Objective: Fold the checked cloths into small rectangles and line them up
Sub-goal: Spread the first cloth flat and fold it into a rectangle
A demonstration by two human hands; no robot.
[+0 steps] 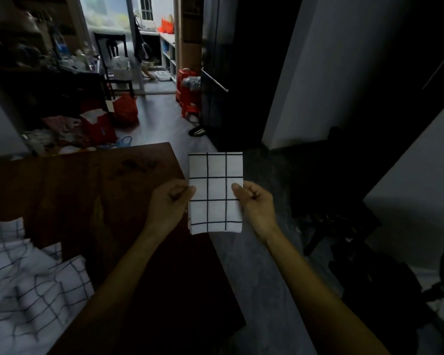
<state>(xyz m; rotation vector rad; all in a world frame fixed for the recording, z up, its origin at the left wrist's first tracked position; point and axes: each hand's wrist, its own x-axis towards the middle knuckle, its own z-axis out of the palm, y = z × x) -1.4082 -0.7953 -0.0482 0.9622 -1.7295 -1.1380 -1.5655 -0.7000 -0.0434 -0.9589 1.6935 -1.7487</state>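
I am pinching the folded checked cloth (215, 192) by both side edges with my left hand (168, 204) and right hand (254, 204), holding it beyond the surface (75, 190) edge, keeping its layers flush.

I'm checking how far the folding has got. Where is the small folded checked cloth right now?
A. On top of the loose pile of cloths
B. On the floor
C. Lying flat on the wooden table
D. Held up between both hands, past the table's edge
D: the left hand and right hand each pinch a side of the folded checked cloth, held past the edge of the wooden table.
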